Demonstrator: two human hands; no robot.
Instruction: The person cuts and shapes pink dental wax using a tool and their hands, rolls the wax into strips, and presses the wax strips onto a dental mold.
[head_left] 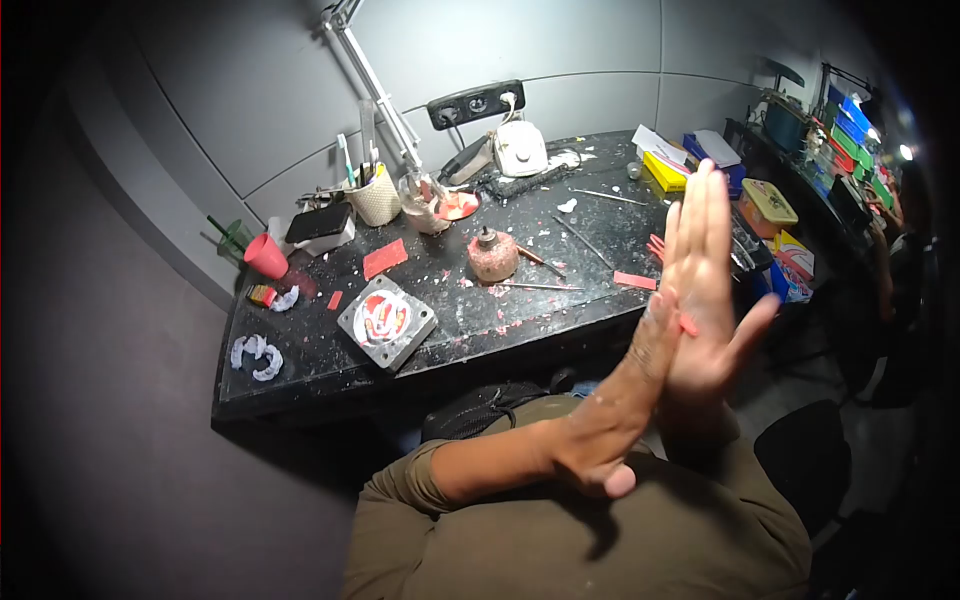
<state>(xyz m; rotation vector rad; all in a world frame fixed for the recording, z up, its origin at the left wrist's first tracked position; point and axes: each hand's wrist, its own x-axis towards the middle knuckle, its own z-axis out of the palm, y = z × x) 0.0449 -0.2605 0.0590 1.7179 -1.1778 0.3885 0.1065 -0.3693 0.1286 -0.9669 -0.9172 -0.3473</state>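
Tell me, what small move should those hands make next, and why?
Probably slide the bare left hand across the bare right hand to roll the small pinkish-red piece: it shows against the right palm, at the left hand's edge, and both hands are nearly flat.

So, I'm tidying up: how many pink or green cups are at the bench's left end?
2: the pink cup and, just to its left, the green cup. Others could be hidden behind them.
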